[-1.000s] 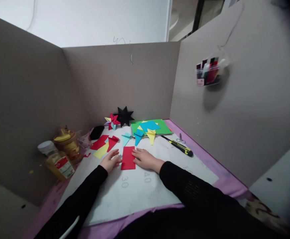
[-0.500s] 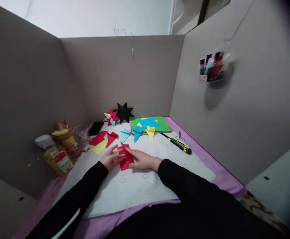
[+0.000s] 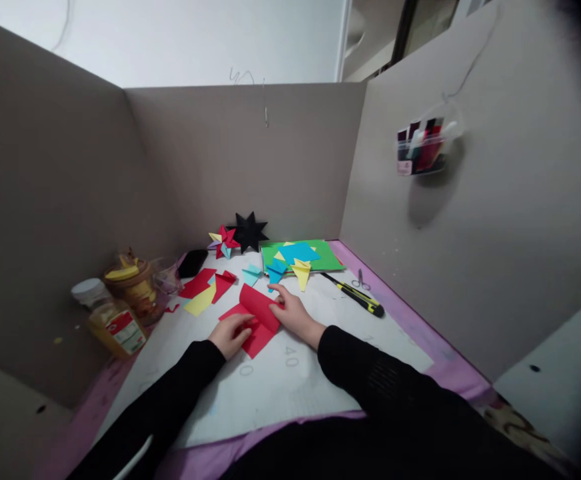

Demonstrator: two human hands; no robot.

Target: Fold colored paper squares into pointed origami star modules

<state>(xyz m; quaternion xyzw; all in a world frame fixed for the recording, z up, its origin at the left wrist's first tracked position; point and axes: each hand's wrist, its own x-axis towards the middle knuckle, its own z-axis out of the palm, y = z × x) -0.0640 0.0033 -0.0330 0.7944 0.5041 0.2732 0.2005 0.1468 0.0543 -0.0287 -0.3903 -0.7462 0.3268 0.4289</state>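
A creased sheet of red paper (image 3: pixel 258 305) lies on the white mat between my hands, with its far right part raised along a fold. My right hand (image 3: pixel 294 313) grips the raised part at its right edge, thumb and fingers closing on it. At the near left, my left hand (image 3: pixel 230 335) bends its fingers over the sheet and holds it down on the mat. Just beyond stand folded paper pieces: one red (image 3: pixel 224 283), one light blue (image 3: pixel 252 274), one blue (image 3: pixel 276 270) and one yellow (image 3: pixel 301 273).
A utility knife (image 3: pixel 358 297) and small scissors (image 3: pixel 361 280) lie to the right. Green paper (image 3: pixel 328 253), a black star (image 3: pixel 248 232) and a multicoloured star (image 3: pixel 224 241) are at the back. On the left stand a glue bottle (image 3: pixel 115 323), a brown pot (image 3: pixel 138 290) and a phone (image 3: pixel 192 263).
The red paper has been unfolded wider and turned on the mat. My left hand has moved onto its near left part, and my right hand has shifted to its raised right edge.
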